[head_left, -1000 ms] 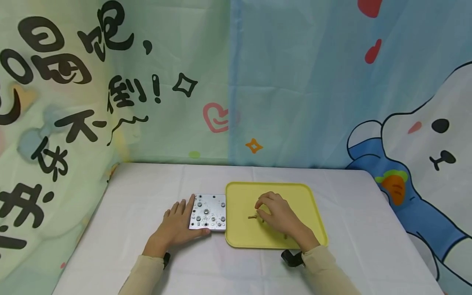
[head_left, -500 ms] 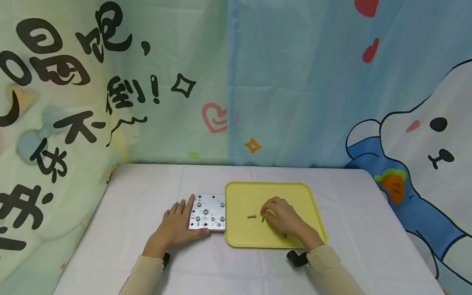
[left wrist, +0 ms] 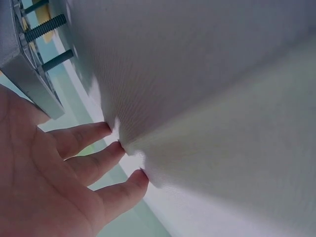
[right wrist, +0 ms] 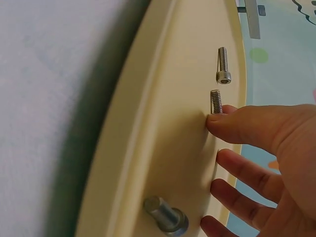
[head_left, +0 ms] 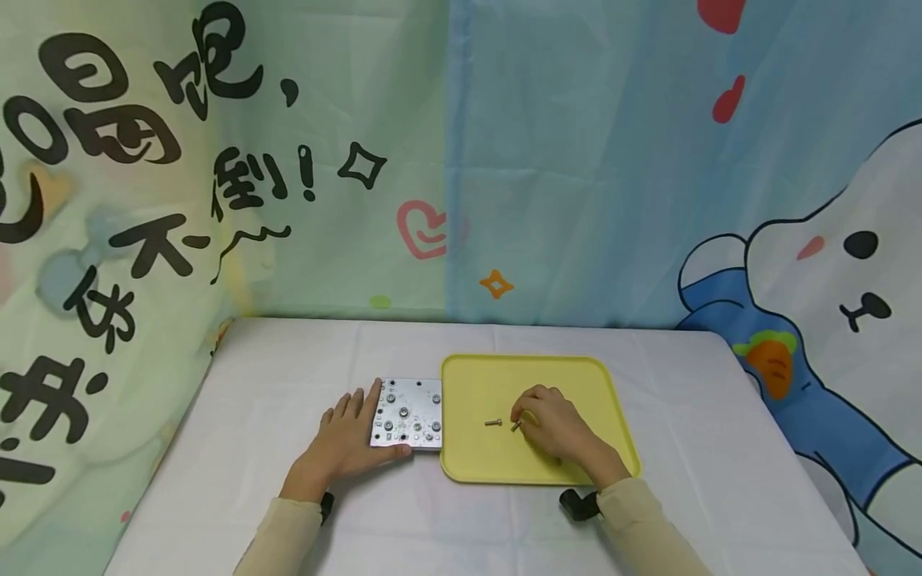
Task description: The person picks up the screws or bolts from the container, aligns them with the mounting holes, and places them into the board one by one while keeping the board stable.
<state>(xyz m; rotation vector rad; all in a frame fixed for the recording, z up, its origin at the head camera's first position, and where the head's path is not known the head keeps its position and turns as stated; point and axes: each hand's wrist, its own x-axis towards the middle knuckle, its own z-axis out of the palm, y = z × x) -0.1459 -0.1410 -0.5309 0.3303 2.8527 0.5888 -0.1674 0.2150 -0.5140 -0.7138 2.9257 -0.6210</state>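
Observation:
My left hand (head_left: 344, 440) lies with spread fingers against a silver metal plate (head_left: 406, 406), the thumb along its near edge and the index finger at its left edge. Screws stand in the plate, and their threaded shanks (left wrist: 47, 28) stick out of one face in the left wrist view. Over the yellow tray (head_left: 468, 466), my right hand (head_left: 558, 426) pinches a socket head screw (right wrist: 216, 101) between thumb and index finger. Its threaded end shows; its head is hidden by the fingers. A second socket head screw (right wrist: 223, 66) lies just left of it on the tray.
Another screw (right wrist: 165, 217) is on the tray nearer the wrist, mostly covered by the right hand in the head view. The tray sits directly right of the plate on a white-covered table (head_left: 302, 352). A printed curtain (head_left: 562, 160) hangs behind.
My right hand has moved slightly right, from above the left screw to the one beside it, and its thumb and index finger now grip that screw. The left hand and plate have stayed put.

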